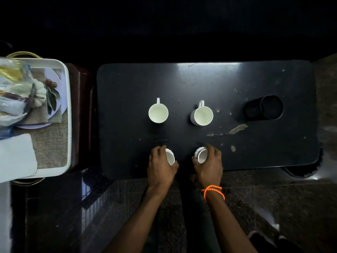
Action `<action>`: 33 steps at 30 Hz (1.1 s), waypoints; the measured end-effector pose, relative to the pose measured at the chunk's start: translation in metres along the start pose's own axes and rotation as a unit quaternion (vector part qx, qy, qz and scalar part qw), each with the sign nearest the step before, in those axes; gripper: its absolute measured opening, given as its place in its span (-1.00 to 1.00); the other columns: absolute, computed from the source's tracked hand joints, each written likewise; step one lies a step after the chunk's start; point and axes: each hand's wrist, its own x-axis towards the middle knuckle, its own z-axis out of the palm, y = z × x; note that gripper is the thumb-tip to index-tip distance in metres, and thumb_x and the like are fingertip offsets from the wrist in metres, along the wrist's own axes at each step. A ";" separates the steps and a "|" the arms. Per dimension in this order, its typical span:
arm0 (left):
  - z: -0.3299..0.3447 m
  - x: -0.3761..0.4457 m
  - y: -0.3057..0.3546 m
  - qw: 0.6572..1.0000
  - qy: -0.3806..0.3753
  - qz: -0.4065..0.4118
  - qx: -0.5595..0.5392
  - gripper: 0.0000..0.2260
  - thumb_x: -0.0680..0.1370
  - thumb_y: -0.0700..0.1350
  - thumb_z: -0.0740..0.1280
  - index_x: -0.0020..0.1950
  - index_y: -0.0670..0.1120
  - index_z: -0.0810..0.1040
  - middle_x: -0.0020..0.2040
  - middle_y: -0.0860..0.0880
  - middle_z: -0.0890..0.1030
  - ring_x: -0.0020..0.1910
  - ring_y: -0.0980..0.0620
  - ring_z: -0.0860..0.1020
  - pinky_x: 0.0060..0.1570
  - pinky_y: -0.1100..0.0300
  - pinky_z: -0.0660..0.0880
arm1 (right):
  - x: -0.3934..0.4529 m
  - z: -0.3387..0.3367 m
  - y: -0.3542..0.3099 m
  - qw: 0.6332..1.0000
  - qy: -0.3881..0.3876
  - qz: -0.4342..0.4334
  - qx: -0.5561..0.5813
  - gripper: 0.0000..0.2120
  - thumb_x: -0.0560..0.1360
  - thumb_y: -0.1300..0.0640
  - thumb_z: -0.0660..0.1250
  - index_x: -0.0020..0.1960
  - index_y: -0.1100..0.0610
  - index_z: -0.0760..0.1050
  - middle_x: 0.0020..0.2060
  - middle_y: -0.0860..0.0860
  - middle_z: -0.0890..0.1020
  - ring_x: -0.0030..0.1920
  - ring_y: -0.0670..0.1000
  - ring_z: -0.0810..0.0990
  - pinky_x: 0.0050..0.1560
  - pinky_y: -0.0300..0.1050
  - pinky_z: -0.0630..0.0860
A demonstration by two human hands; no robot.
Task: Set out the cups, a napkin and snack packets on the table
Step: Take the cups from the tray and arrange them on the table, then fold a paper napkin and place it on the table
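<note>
Two white handled cups stand upright on the black table [127, 88]: the left cup [158, 113] and the right cup [202, 116], handles pointing away from me. Nearer the front edge, my left hand [160, 168] is wrapped around a small white ribbed cup [170, 157]. A second small white ribbed cup [201, 155] is held by my right hand [209, 167], which wears an orange wrist band. On the white tray [67, 106] at the left lie snack packets [16, 88] and a folded white napkin [16, 156].
A black cylindrical holder [264, 108] lies on its side at the table's right. The table surface shows chipped patches right of centre. The tray rests on a dark red stand left of the table. Dark tiled floor lies below me.
</note>
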 end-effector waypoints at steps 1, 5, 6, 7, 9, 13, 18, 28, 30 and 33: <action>0.000 0.000 0.001 1.000 -0.001 0.000 0.001 -0.34 0.41 -0.03 0.55 0.48 -0.09 0.48 0.40 -0.10 0.52 0.37 -0.16 0.52 0.27 -0.02 0.50 | 0.000 0.000 0.000 1.000 0.000 0.000 -0.001 -0.37 0.40 0.06 0.57 0.42 0.09 0.46 0.37 0.15 0.48 0.25 0.27 0.57 0.22 0.13 0.56; -0.003 -0.001 0.004 1.000 0.006 0.002 -0.009 -0.29 0.44 0.12 0.55 0.51 -0.09 0.45 0.45 -0.09 0.49 0.42 -0.15 0.48 0.30 -0.02 0.49 | -0.003 0.001 -0.009 0.997 0.053 0.010 -0.053 -0.23 0.36 -0.16 0.57 0.47 0.04 0.41 0.42 0.16 0.45 0.39 0.26 0.45 0.32 0.28 0.41; -0.005 0.000 0.004 1.000 0.016 0.002 -0.017 -0.29 0.44 0.17 0.53 0.50 -0.09 0.45 0.45 -0.09 0.50 0.42 -0.15 0.48 0.29 -0.03 0.50 | -0.004 0.000 -0.014 0.995 0.080 0.000 -0.056 -0.23 0.36 -0.18 0.57 0.46 0.04 0.41 0.43 0.16 0.45 0.42 0.26 0.42 0.32 0.30 0.39; -0.008 0.000 0.004 0.999 0.031 0.003 -0.026 -0.30 0.46 0.22 0.50 0.49 -0.09 0.47 0.44 -0.09 0.51 0.41 -0.14 0.49 0.27 -0.04 0.52 | -0.006 0.001 -0.020 0.993 0.107 -0.020 -0.055 -0.24 0.36 -0.19 0.56 0.45 0.05 0.42 0.42 0.16 0.46 0.42 0.25 0.42 0.31 0.30 0.38; -0.016 0.001 0.002 0.997 0.058 0.005 -0.052 -0.33 0.49 0.29 0.41 0.47 -0.09 0.50 0.42 -0.07 0.53 0.40 -0.12 0.50 0.26 -0.03 0.54 | -0.009 0.001 -0.035 0.984 0.152 -0.072 -0.050 -0.29 0.37 -0.15 0.56 0.43 0.06 0.45 0.38 0.15 0.50 0.40 0.23 0.45 0.28 0.26 0.39; -0.040 0.007 -0.008 0.986 0.103 -0.007 -0.132 -0.43 0.56 0.24 0.37 0.45 -0.06 0.52 0.43 -0.04 0.53 0.44 -0.06 0.50 0.32 0.03 0.50 | -0.018 0.009 -0.079 0.969 0.178 -0.168 -0.027 -0.40 0.42 -0.06 0.54 0.39 0.11 0.51 0.31 0.15 0.56 0.35 0.18 0.50 0.29 0.15 0.37; -0.087 0.019 -0.028 0.956 0.201 -0.052 -0.207 -0.55 0.58 0.12 0.42 0.38 -0.08 0.58 0.33 -0.04 0.60 0.33 -0.04 0.58 0.26 0.20 0.44 | -0.031 0.034 -0.146 0.955 0.111 -0.273 0.012 -0.47 0.44 0.02 0.52 0.37 0.10 0.53 0.26 0.10 0.58 0.30 0.13 0.49 0.25 0.10 0.36; -0.206 0.036 -0.141 0.868 0.407 -0.117 -0.261 -0.73 0.58 -0.19 0.46 0.25 -0.23 0.64 0.19 -0.21 0.66 0.23 -0.23 0.62 0.29 -0.11 0.54 | -0.096 0.128 -0.304 0.879 -0.134 -0.454 0.061 -0.66 0.51 0.16 0.44 0.27 0.23 0.58 0.09 0.16 0.62 0.14 0.21 0.57 0.17 0.06 0.52; -0.222 0.036 -0.168 0.856 0.427 -0.138 -0.257 -0.74 0.57 -0.22 0.45 0.25 -0.24 0.64 0.20 -0.23 0.65 0.25 -0.24 0.61 0.32 -0.09 0.52 | -0.109 0.149 -0.330 0.864 -0.201 -0.461 0.029 -0.66 0.51 0.17 0.42 0.25 0.26 0.59 0.12 0.21 0.62 0.19 0.25 0.57 0.20 0.06 0.50; -0.236 0.032 -0.207 0.826 0.462 -0.176 -0.271 -0.69 0.57 -0.20 0.43 0.32 -0.20 0.61 0.28 -0.21 0.59 0.31 -0.20 0.57 0.35 -0.06 0.51 | -0.125 0.182 -0.361 0.833 -0.265 -0.485 -0.029 -0.67 0.53 0.18 0.40 0.24 0.31 0.57 0.14 0.27 0.59 0.22 0.31 0.54 0.22 0.09 0.46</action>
